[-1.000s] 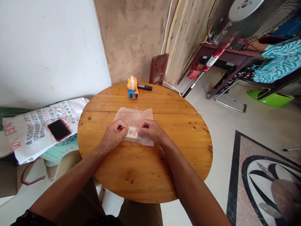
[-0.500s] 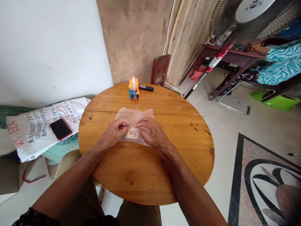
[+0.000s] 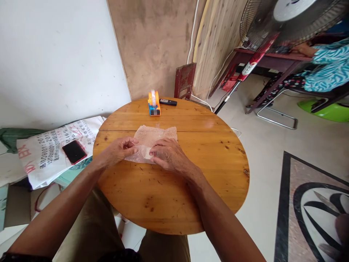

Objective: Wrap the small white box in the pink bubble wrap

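Observation:
A sheet of bubble wrap (image 3: 156,134) lies on the round wooden table (image 3: 152,193), its near part folded over toward me. On it, under the clear plastic, rests a small white box (image 3: 148,153) with red print. My left hand (image 3: 122,148) pinches the left edge of the bubble wrap between thumb and fingers. My right hand (image 3: 170,154) curls over the white box from the right and grips it through the wrap, covering much of it.
An orange and blue tape dispenser (image 3: 154,103) stands at the table's far side, beside a black remote-like object (image 3: 168,102). A phone (image 3: 74,151) lies on white sacks (image 3: 40,153) at left. A standing fan (image 3: 259,54) and a seated person (image 3: 331,69) are at right.
My left hand has moved left, drawing the bubble wrap's edge outward. My right hand has shifted left over the white box, which has also moved slightly left.

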Available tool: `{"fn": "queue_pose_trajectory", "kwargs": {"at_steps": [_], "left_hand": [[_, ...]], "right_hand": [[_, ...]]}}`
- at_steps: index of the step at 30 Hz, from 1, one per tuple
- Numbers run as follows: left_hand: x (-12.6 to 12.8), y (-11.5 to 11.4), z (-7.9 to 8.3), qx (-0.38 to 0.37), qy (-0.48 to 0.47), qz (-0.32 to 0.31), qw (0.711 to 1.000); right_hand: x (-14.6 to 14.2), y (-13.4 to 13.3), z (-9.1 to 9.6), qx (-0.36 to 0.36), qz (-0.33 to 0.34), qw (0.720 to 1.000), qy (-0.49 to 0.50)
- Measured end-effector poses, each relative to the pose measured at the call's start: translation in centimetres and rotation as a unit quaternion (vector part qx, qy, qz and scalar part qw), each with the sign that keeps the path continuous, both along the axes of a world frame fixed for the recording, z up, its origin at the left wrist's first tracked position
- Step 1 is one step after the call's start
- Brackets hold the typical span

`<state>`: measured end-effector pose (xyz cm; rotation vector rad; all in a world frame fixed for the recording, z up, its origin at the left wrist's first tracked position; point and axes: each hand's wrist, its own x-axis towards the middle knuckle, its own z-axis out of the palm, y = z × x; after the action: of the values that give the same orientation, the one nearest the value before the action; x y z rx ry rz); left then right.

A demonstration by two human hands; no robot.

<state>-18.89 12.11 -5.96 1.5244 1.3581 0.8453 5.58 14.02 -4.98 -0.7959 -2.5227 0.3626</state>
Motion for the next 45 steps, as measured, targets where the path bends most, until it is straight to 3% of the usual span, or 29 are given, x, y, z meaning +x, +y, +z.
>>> {"fn": "queue_pose_trajectory", "kwargs": {"at_steps": [5,10,13,15,19,21,28,36,40,45], "left_hand": [[0.5,0.0,0.0,0.017,0.092,-0.006,0.996],[0.9,0.6,-0.5,0.062,0.25,0.043,0.965],[-0.1,0.2,-0.4,0.083,0.279,0.071,0.954],[-0.8,-0.3,-0.2,0.037,0.258,0.081,0.962],[-1.0,-1.1,0.2,-0.13,0.137,0.086,0.978],[-0.6,-1.2,0.3,-0.152,0.08,0.089,0.981],[1.1,-1.0,0.4,-0.147,-0.059,0.116,0.98],[3.7,-1.2,1.6,-0.102,-0.078,0.105,0.986],[5.2,-1.1,1.7,-0.081,-0.06,0.081,0.992],[6.2,-0.9,1.9,-0.026,0.04,0.043,0.998]], "right_hand": [[-0.2,-0.6,0.2,0.014,-0.01,0.999,-0.04],[-0.6,-1.0,0.4,0.048,-0.017,0.995,-0.08],[-0.8,-1.1,0.6,0.052,-0.021,0.995,-0.088],[-0.8,-1.2,0.8,0.045,-0.021,0.995,-0.086],[-0.8,-1.2,0.9,0.029,-0.015,0.997,-0.072],[-0.7,-1.1,0.8,0.021,-0.012,0.998,-0.065],[-0.6,-1.0,0.2,-0.014,-0.013,0.999,-0.031],[-0.6,-1.0,0.4,-0.005,-0.01,0.999,-0.034],[-0.6,-0.8,0.0,-0.023,-0.017,0.999,-0.028],[-0.6,-0.7,-0.6,-0.031,-0.042,0.999,0.002]]}}
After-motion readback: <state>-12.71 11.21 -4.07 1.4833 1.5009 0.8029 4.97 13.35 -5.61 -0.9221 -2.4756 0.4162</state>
